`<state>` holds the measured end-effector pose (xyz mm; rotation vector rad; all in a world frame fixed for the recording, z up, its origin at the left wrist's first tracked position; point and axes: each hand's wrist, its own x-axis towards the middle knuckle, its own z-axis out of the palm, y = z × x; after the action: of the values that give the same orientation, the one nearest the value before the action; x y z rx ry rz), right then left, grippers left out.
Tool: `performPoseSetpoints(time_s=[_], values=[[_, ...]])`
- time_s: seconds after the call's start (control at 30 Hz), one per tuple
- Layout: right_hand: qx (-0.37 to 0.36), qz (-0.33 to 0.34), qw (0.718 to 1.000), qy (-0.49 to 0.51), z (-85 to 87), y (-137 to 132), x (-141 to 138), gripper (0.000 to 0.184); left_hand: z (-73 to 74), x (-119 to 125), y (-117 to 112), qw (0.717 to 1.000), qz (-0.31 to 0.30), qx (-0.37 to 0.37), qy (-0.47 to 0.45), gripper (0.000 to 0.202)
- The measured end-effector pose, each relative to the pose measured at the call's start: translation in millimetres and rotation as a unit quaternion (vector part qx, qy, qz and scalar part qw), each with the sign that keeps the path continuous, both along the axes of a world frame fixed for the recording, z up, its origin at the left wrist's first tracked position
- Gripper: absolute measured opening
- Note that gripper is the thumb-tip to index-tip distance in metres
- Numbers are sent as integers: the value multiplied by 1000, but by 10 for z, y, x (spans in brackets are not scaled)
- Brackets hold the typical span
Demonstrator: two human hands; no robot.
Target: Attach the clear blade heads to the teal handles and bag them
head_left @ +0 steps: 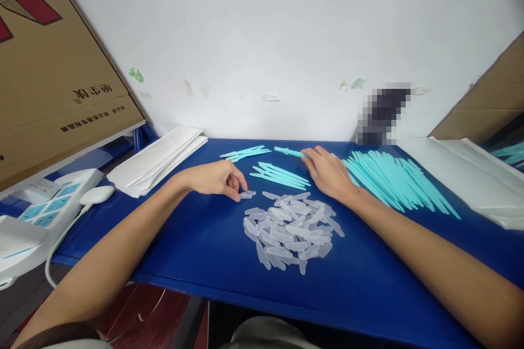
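On the blue table (196,245) lies a heap of several clear plastic caps (290,229). My left hand (216,178) rests just left of the heap, its fingers curled and pinching one clear cap (246,194) at the fingertips. My right hand (325,170) lies further back, fingers closed on the end of a turquoise plastic stick (290,152). A small group of turquoise sticks (280,174) sits between my hands, and another few sticks (244,152) lie behind it. A large pile of turquoise sticks (393,182) spreads out to the right of my right hand.
A stack of white paper sleeves (158,159) lies at the back left. A cardboard box (53,65) leans at the left above a white power strip (53,196) with a cable. White sheets (470,174) and another cardboard box (487,101) stand at the right. A white wall closes the back.
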<state>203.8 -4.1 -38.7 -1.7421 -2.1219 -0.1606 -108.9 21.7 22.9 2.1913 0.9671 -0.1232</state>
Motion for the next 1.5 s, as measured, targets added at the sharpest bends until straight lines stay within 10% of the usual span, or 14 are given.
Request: performPoseSetpoints(time_s=[1.5], values=[[78,-9,992,97,-24,-2,-3,32,-121,73,32,954,104,237,-149,25]])
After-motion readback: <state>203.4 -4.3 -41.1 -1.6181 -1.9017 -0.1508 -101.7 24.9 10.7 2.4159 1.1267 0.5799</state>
